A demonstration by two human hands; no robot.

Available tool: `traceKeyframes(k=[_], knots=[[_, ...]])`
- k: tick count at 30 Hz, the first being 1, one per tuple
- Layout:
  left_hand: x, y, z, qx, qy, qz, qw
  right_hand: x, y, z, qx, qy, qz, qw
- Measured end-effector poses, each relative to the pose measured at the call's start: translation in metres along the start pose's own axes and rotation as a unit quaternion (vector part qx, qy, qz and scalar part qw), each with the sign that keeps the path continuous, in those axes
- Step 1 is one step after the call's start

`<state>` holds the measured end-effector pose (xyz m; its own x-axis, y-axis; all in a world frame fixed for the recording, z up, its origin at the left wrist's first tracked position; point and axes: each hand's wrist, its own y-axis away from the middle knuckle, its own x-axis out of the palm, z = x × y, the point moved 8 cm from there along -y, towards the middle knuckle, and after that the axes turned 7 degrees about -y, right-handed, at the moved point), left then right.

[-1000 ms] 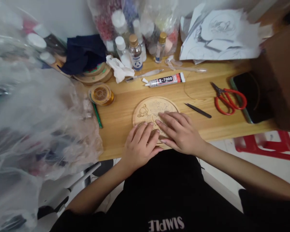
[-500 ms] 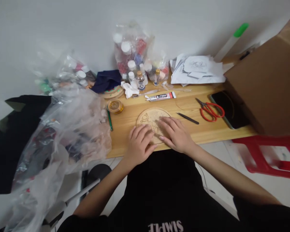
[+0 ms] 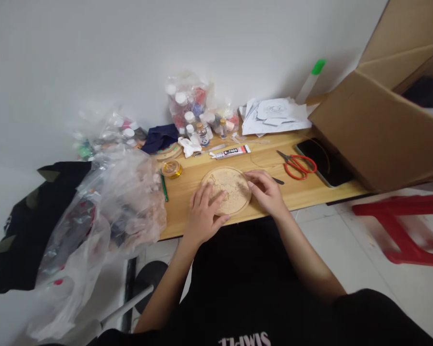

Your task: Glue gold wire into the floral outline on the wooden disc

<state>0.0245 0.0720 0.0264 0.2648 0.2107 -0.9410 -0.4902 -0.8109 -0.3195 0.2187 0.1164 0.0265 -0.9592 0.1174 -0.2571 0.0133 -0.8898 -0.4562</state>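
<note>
A round pale disc (image 3: 234,204) with a thin rim and fine line drawing lies at the table's front edge. My left hand (image 3: 204,211) rests on its left part, fingers spread over the surface. At the right rim, my right hand (image 3: 267,192) has its thumb and curled fingers closed around the edge. Black tweezers (image 3: 278,181) stick out from behind the right hand, mostly hidden. Just behind the disc lies a B-7000 glue tube (image 3: 233,152). Red-handled scissors (image 3: 299,166) are farther right.
Plastic bags (image 3: 130,192) and a green pencil-like stick (image 3: 164,188) are at left, near a spool of golden wire (image 3: 171,168). Small bottles (image 3: 203,134) and papers (image 3: 274,117) line the back. A phone (image 3: 324,162) and cardboard box (image 3: 375,129) stand right, above a red stool (image 3: 393,216).
My right hand has slid from the disc's face to its right rim, uncovering more of the drawing and covering most of the tweezers. My left hand stays on the disc. The view has shifted.
</note>
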Motion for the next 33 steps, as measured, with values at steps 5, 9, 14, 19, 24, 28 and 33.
traceKeyframes(k=[5,9,14,19,24,28,33], knots=[[0.001,0.000,-0.012,0.060,-0.004,0.032,0.998,0.000,0.000,-0.004,0.023,-0.065,-0.010,0.998],[0.003,0.000,-0.014,0.063,-0.007,0.044,0.997,-0.007,0.001,-0.014,0.059,-0.116,-0.049,0.990],[0.004,0.001,-0.011,0.065,0.002,0.045,0.997,-0.010,0.004,-0.021,0.105,-0.169,-0.078,0.977],[0.006,0.001,-0.011,0.070,0.011,0.058,0.996,-0.014,0.005,-0.029,0.148,-0.215,-0.108,0.959],[0.005,-0.002,-0.012,0.075,0.014,0.063,0.995,-0.022,0.007,-0.036,0.171,-0.246,-0.148,0.943],[0.003,-0.001,-0.010,0.077,0.043,0.052,0.995,-0.021,0.006,-0.033,0.177,-0.251,-0.153,0.939],[-0.009,0.002,0.005,0.000,0.107,-0.058,0.993,-0.019,0.005,-0.029,0.177,-0.241,-0.150,0.943]])
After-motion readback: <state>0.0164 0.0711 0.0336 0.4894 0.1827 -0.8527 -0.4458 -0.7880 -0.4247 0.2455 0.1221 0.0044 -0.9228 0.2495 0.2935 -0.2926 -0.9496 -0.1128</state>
